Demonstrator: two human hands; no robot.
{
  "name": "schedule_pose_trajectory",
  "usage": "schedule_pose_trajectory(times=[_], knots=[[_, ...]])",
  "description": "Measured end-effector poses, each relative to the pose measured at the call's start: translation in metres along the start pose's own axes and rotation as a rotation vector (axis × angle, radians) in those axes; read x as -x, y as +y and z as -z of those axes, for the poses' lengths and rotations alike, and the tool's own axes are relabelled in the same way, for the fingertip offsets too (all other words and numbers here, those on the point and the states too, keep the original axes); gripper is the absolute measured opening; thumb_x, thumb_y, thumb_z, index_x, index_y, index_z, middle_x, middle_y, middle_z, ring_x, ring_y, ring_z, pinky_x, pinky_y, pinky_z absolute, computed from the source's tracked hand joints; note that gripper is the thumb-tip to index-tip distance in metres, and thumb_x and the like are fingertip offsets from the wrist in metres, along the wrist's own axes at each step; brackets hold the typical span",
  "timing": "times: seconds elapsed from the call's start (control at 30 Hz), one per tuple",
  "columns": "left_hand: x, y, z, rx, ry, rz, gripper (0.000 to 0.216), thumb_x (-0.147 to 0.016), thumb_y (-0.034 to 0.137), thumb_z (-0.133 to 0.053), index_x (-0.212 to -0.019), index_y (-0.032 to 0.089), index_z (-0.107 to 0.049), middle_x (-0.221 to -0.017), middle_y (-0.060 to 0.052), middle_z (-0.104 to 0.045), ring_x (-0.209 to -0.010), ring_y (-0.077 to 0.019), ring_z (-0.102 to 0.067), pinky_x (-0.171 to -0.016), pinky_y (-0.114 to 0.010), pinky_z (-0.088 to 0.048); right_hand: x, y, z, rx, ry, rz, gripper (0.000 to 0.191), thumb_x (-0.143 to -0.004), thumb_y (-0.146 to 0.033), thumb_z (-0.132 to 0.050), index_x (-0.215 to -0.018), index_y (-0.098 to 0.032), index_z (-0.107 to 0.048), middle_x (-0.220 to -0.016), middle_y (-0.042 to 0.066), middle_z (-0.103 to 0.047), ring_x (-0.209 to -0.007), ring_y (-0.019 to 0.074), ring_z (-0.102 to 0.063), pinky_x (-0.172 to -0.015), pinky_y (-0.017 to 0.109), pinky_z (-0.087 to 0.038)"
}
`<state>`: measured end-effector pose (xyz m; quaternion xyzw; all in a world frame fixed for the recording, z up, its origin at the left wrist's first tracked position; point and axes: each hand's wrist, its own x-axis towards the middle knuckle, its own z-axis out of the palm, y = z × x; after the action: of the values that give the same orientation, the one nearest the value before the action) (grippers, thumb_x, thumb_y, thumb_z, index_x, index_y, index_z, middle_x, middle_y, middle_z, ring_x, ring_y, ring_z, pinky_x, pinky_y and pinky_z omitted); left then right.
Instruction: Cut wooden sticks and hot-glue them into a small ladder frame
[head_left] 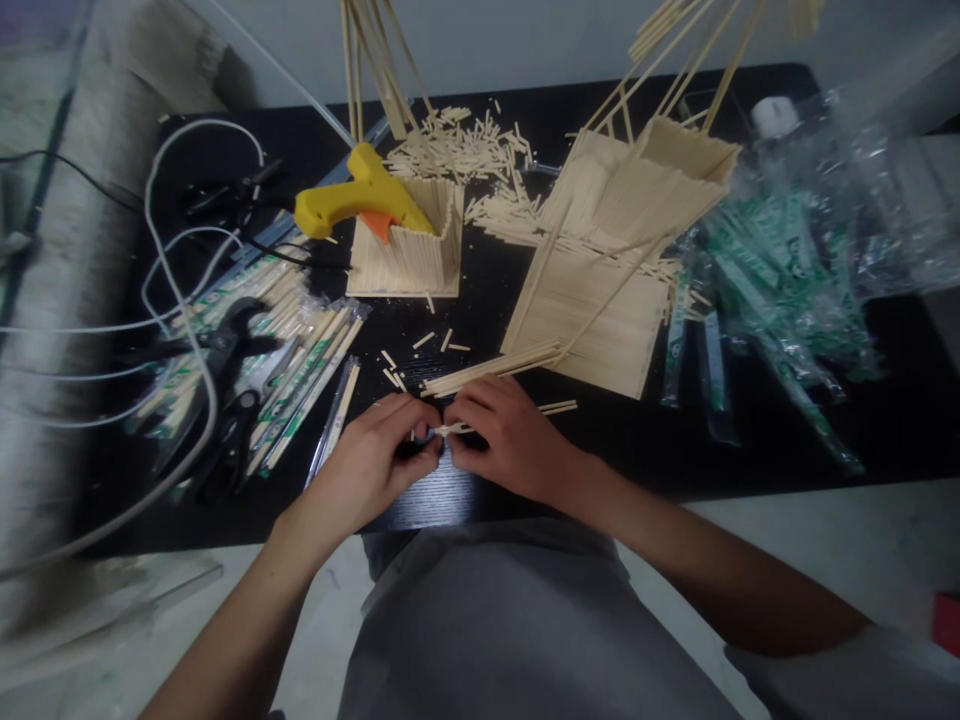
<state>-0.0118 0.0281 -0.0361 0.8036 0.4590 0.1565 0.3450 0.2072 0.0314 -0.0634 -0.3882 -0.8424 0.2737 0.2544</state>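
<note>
My left hand [379,450] and my right hand [502,435] meet over the near edge of the black table [787,430]. Both are closed in a pinch on one short pale wooden stick [448,429] held level between the fingertips. Just beyond my hands lies a loose bundle of long chopsticks [487,370]. Small cut stick pieces [420,345] are scattered around it.
A yellow glue gun [360,200] rests on a small stick-built box [409,255]. A larger stick panel structure [600,290] stands at centre right. Wrapped chopsticks and black cutters [232,390] lie left, with white cables [180,300]. Empty green wrappers [780,280] pile at right.
</note>
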Motion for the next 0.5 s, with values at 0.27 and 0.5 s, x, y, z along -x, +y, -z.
schedule_pose_trajectory(times=[0.27,0.5], knots=[[-0.0001,-0.0004,0.0003,-0.002,-0.002,-0.002,0.005,-0.098,0.022,-0.062,-0.094,0.021,-0.061,-0.086,0.000,-0.059,-0.080,-0.0163,-0.057,-0.072,-0.028,-0.045,-0.0010,-0.0006,0.0005,-0.011,0.003,-0.004,0.004,-0.092,-0.014,-0.065,-0.093,-0.018,-0.068,-0.094,0.007,-0.067,-0.097,0.0256,-0.058,-0.091,0.039,-0.044],[0.0007,0.0014,0.0013,-0.005,-0.005,-0.017,0.006,-0.100,0.023,-0.062,-0.094,0.020,-0.061,-0.086,0.000,-0.059,-0.081,-0.0160,-0.057,-0.072,-0.027,-0.045,-0.0011,0.0002,-0.0003,-0.007,0.011,0.003,0.005,-0.091,-0.013,-0.066,-0.093,-0.018,-0.068,-0.093,0.007,-0.067,-0.097,0.0256,-0.058,-0.091,0.039,-0.044]])
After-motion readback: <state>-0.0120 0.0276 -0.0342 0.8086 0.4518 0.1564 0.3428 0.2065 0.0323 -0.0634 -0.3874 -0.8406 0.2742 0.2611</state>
